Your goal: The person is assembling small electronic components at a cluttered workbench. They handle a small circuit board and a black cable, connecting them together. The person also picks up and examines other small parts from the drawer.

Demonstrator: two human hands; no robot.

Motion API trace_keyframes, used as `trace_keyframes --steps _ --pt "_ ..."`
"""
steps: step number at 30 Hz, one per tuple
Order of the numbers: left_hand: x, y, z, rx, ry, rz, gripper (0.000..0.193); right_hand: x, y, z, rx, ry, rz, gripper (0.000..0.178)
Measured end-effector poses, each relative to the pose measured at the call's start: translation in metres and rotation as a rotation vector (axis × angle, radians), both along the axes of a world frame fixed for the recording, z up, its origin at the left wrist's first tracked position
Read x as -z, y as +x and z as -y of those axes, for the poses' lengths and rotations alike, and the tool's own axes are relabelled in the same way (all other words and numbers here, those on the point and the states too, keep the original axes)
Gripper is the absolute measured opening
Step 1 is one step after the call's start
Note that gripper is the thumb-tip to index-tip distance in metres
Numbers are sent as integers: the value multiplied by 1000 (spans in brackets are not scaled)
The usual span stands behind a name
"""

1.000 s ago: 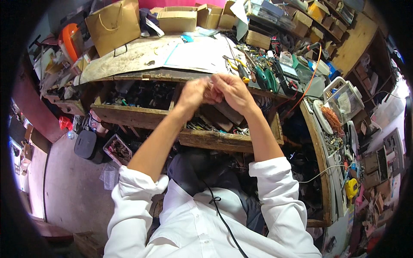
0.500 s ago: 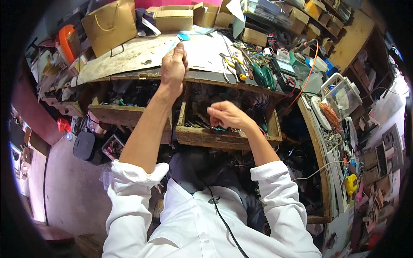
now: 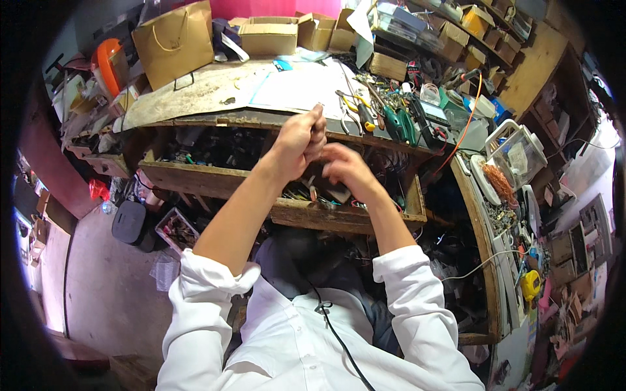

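Observation:
My left hand (image 3: 302,142) is closed in a fist with the thumb on top, above the front edge of the workbench (image 3: 189,107). Whatever it grips is hidden by the fingers. Close against it on the right is my right hand (image 3: 352,171), its fingers curled inward toward the left fist; what they pinch, if anything, does not show. Both hands are over an open wooden drawer (image 3: 326,214) filled with small tools and parts. A white sheet (image 3: 293,88) lies on the bench just beyond them.
Yellow-handled pliers (image 3: 349,107), a green tool (image 3: 396,125) and a dark meter-like device (image 3: 428,117) crowd the bench's right side. Another open drawer (image 3: 195,176) is at left. Cardboard boxes (image 3: 267,36) and a paper bag (image 3: 173,45) stand behind. A yellow tape measure (image 3: 531,285) lies far right.
My left hand has come down and right from above the white sheet to meet my right hand. The right hand has risen slightly above the drawer and turned its fingers toward the left.

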State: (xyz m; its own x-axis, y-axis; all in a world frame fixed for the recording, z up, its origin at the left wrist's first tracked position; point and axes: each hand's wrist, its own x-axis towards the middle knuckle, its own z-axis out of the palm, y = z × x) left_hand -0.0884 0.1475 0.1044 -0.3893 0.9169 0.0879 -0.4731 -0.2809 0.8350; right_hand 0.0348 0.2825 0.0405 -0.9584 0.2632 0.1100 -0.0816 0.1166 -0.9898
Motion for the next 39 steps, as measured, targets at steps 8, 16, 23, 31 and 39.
trace_keyframes --steps 8,16,23,31,39 --pt "-44 -17 -11 -97 78 -44 37 12 -4 30 -158 64 116 21" --pt "-41 -42 25 -332 19 -344 35 5 18 46 -71 -7 40 19" --pt "-18 -44 19 -368 -30 -415 36 17 30 35 252 469 86 21" --pt "20 -22 -15 -230 -11 -324 41 10 44 14 349 281 312 26" --pt "37 -23 -9 -267 -66 -289 42 19 54 -12 294 273 128 24"
